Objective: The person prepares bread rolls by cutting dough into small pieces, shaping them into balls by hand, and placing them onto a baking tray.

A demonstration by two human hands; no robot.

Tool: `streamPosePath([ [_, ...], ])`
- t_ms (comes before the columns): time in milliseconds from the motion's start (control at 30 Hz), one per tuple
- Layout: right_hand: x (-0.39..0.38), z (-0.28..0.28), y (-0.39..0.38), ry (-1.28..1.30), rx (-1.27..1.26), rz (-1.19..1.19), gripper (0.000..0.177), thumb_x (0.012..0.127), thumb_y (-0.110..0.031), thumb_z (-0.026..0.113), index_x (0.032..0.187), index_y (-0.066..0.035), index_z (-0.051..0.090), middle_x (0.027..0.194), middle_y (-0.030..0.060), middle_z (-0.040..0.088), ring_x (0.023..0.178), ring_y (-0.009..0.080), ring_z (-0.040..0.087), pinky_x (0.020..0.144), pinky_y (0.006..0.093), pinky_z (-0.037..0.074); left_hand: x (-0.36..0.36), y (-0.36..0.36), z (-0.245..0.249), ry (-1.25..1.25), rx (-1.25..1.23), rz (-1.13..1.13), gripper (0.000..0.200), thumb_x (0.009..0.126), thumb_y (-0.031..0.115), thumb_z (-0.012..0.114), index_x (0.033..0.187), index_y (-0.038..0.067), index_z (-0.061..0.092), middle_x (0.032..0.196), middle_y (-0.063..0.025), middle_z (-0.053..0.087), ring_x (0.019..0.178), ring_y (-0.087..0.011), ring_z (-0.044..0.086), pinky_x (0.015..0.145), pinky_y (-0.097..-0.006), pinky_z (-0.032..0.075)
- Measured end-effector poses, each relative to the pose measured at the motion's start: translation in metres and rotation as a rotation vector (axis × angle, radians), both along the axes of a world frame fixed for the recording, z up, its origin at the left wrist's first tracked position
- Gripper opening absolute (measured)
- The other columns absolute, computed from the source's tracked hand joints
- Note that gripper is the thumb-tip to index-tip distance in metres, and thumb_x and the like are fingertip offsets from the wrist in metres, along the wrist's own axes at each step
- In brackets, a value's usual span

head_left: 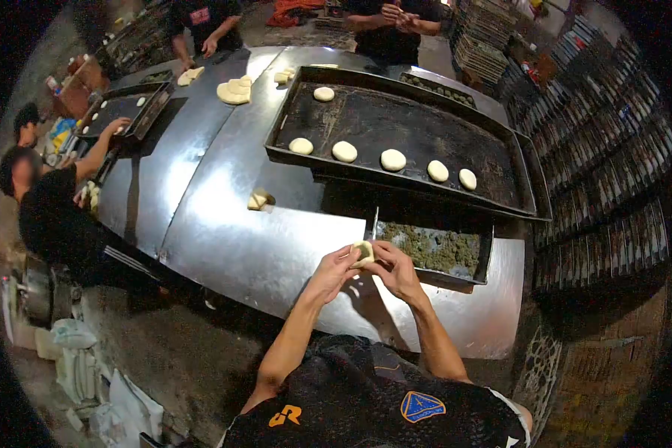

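Note:
Both my hands meet over the near part of the metal table, closed around a piece of dough (pixel 364 252) with dark greenish filling at its centre. My left hand (pixel 334 274) grips its left side, and my right hand (pixel 395 270) pinches the right edge. Just beyond my right hand lies a tray of crumbly green-brown filling (pixel 433 250). Further off, a large dark baking tray (pixel 403 112) bears several round flattened dough pieces, one of them a dough round (pixel 393 160). A small lump of dough (pixel 258 199) rests on the table to the left.
Tall stacks of trays (pixel 597 134) stand along the right. Larger dough pieces (pixel 235 90) lie at the table's far side. On the left a co-worker's hand (pixel 117 125) reaches over another baking tray (pixel 153 108). Two more people stand across the table (pixel 201 164).

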State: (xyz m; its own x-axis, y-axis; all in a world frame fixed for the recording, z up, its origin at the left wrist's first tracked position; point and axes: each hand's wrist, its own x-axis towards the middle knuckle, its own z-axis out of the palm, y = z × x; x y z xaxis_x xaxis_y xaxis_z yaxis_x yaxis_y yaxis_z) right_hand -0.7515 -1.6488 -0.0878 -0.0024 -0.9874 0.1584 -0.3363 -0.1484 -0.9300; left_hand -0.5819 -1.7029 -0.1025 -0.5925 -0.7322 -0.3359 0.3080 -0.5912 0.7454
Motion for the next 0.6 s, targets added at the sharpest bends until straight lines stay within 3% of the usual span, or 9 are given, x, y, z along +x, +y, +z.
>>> streamPosePath([
  [100, 0.004, 0.001, -0.007, 0.284, -0.242, -0.009, 0.034, 0.081, -0.006, 0.07, 0.114, -0.002, 0.063, 0.109, 0.014, 0.06, 0.094, 0.0265, 0.063, 0.076, 0.0317, 0.053, -0.002, 0.003, -0.007, 0.004, -0.069, 0.045, 0.043, 0.096, 0.021, 0.055, 0.13, -0.003, 0.049, 0.115, -0.0107, 0.061, 0.1, -0.0159, 0.061, 0.086, -0.0273, 0.052],
  [200, 0.012, 0.024, -0.01, 0.241, -0.236, -0.054, 0.032, 0.079, -0.004, 0.07, 0.111, -0.003, 0.065, 0.106, 0.0129, 0.061, 0.091, 0.026, 0.064, 0.075, 0.032, 0.053, -0.002, 0.009, -0.01, -0.391, -0.51, 0.07, 0.038, 0.098, 0.016, 0.051, 0.131, -0.003, 0.049, 0.113, -0.0134, 0.063, 0.092, -0.0151, 0.064, 0.077, -0.0255, 0.052],
  [233, 0.015, 0.028, -0.011, 0.222, -0.234, -0.081, 0.031, 0.079, -0.003, 0.07, 0.109, -0.003, 0.066, 0.105, 0.0124, 0.062, 0.089, 0.0258, 0.064, 0.075, 0.0322, 0.053, 0.0, 0.011, -0.012, -0.395, -0.51, 0.073, 0.038, 0.098, 0.016, 0.051, 0.131, -0.003, 0.049, 0.113, -0.0134, 0.063, 0.092, -0.0151, 0.064, 0.077, -0.0255, 0.052],
  [300, 0.014, 0.026, -0.014, 0.176, -0.205, -0.057, 0.024, 0.08, -0.004, 0.07, 0.104, -0.002, 0.068, 0.105, 0.0126, 0.063, 0.087, 0.0243, 0.065, 0.074, 0.0315, 0.053, 0.002, 0.015, -0.015, -0.44, -0.898, 0.168, 0.038, 0.098, 0.013, 0.049, 0.133, -0.002, 0.048, 0.11, -0.0136, 0.064, 0.093, -0.0153, 0.064, 0.076, -0.0254, 0.051],
  [333, 0.013, 0.025, -0.015, 0.176, -0.173, -0.029, 0.023, 0.08, -0.005, 0.07, 0.103, -0.002, 0.068, 0.105, 0.0127, 0.064, 0.087, 0.0239, 0.065, 0.074, 0.0316, 0.053, 0.015, 0.014, -0.016, -0.469, -0.719, 0.002, 0.041, 0.098, 0.015, 0.049, 0.136, 0.001, 0.044, 0.118, -0.0142, 0.06, 0.105, -0.0172, 0.061, 0.084, -0.0264, 0.05],
  [367, 0.012, 0.025, -0.016, 0.177, -0.14, 0.001, 0.022, 0.08, -0.006, 0.07, 0.102, -0.001, 0.069, 0.104, 0.0129, 0.064, 0.088, 0.0235, 0.065, 0.074, 0.0317, 0.053, 0.021, 0.015, -0.007, -0.471, -0.717, 0.009, 0.041, 0.098, 0.015, 0.049, 0.136, 0.001, 0.044, 0.118, -0.0142, 0.06, 0.105, -0.0172, 0.061, 0.084, -0.0264, 0.05],
  [433, 0.017, 0.029, -0.018, 0.107, -0.114, -0.02, 0.022, 0.08, -0.008, 0.071, 0.101, -0.001, 0.069, 0.103, 0.0128, 0.065, 0.087, 0.0231, 0.066, 0.076, 0.0318, 0.052, 0.032, 0.017, 0.015, 0.063, -0.118, 0.088, 0.051, 0.096, 0.02, 0.054, 0.141, 0.003, 0.036, 0.129, -0.0121, 0.052, 0.111, -0.0177, 0.056, 0.089, -0.0281, 0.049],
  [500, 0.026, 0.038, -0.017, 0.041, -0.029, 0.044, 0.025, 0.08, -0.01, 0.072, 0.104, -0.002, 0.069, 0.103, 0.0121, 0.065, 0.089, 0.0233, 0.065, 0.077, 0.0322, 0.052, 0.037, 0.018, 0.016, 0.073, -0.073, 0.08, 0.062, 0.093, 0.023, 0.059, 0.145, 0.005, 0.03, 0.131, -0.01, 0.047, 0.109, -0.017, 0.055, 0.093, -0.0295, 0.049],
  [600, 0.038, 0.037, -0.021, 0.176, -0.221, 0.154, 0.028, 0.079, -0.009, 0.072, 0.107, -0.005, 0.069, 0.103, 0.0108, 0.064, 0.091, 0.0218, 0.063, 0.078, 0.0331, 0.053, 0.041, 0.018, 0.006, 0.114, -0.048, 0.095, 0.06, 0.091, 0.029, 0.062, 0.138, 0.001, 0.037, 0.119, -0.0095, 0.052, 0.107, -0.0161, 0.055, 0.097, -0.0292, 0.046],
])
